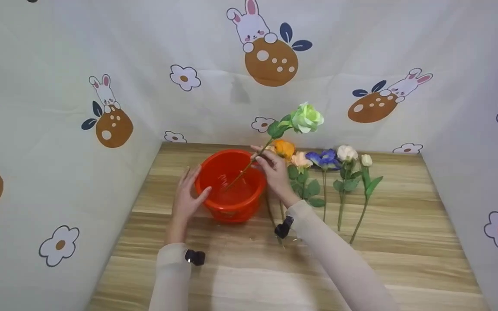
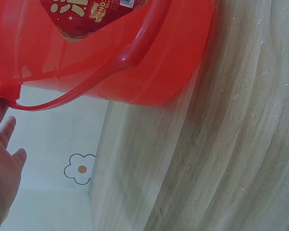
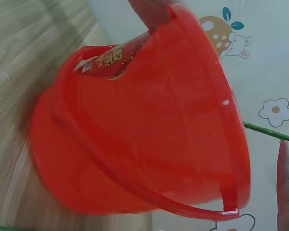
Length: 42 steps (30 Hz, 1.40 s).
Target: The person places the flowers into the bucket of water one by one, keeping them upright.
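Right hand [image 1: 277, 175] pinches the stem of the green rose [image 1: 277, 129] between thumb and fingers, so I log that grip as narrow and holding. The stem slants down into the red bucket [image 1: 234, 212]; the bloom sits above the rim, leaning right towards the far wall. From here I can't tell if the stem end touches the bottom. Left hand [image 1: 186, 196]: grip wide, fingers spread, resting on the bucket's left rim, thumb over the edge. Bucket stands upright near the bench's [image 1: 240, 276] far left corner. On the left wrist feed I get its handle [image 2: 130, 55] hanging down the side and a dark red label [image 2: 98, 17].

Right of the bucket, a row of flowers lies with blooms by the far edge, stems pointing to the near edge. Left to right I read an orange flower [image 1: 284, 149], a peach flower [image 1: 301, 160], a blue flower [image 1: 327, 160], a pale rose [image 1: 346, 153] and a white tulip [image 1: 366, 160]. Right hand partly hides the row's left end.
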{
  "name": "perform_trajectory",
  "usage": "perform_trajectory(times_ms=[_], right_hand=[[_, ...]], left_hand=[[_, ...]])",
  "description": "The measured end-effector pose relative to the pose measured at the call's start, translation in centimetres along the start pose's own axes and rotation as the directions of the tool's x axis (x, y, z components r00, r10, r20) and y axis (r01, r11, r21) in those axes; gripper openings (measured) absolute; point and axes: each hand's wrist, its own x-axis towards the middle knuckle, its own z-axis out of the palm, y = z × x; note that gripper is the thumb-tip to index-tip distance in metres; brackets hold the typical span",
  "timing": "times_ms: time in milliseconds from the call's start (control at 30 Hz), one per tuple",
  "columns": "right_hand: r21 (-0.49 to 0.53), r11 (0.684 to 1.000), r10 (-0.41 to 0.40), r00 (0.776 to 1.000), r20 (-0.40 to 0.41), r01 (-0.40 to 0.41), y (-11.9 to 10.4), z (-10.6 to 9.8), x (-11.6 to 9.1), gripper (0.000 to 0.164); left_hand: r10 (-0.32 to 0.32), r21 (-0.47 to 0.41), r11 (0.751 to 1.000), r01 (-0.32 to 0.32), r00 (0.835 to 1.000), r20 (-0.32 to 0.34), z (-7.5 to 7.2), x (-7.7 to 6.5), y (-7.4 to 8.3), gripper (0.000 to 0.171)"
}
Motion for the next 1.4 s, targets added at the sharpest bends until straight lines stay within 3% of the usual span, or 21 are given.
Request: perform_trajectory(times_ms=[233, 400, 700, 1000, 1200, 1400], right_hand=[[-0.118, 0.991, 0.066, 0.996, 0.067, -0.058, 1.1, 1.5, 0.1, 0.030], [-0.267, 0.959, 0.127, 0.985, 0.115, -0.093, 1.2, 2.4, 0.6, 0.029], [-0.538, 0.836, 0.250, 0.948, 0.197, -0.108, 1.1, 3.6, 1.7, 0.028], [-0.703, 0.709, 0.249, 0.952, 0.176, -0.056, 1.4, 4.2, 2.2, 0.017], [-0.693, 0.717, 0.268, 0.948, 0.170, -0.078, 1.8, 4.4, 2.2, 0.018], [-0.671, 0.732, 0.337, 0.919, 0.205, -0.119, 1.7, 4.4, 2.2, 0.029]], left_hand=[[-0.010, -0.006, 1.000, 0.010, 1.000, 0.018, -0.1, -0.1, 0.1, 0.069], [-0.022, -0.006, 1.000, 0.022, 1.000, 0.021, -0.1, 0.0, 0.3, 0.070], [-0.040, 0.004, 0.999, 0.040, 0.999, 0.025, -0.1, 0.1, 0.4, 0.071], [0.023, 0.008, 1.000, -0.023, 1.000, -0.011, -0.2, 0.3, 0.3, 0.068], [-0.004, 0.010, 1.000, 0.004, 1.000, 0.004, -0.1, 0.0, 0.2, 0.069], [-0.024, 0.009, 1.000, 0.024, 1.000, 0.014, -0.2, -0.1, 0.2, 0.069]])
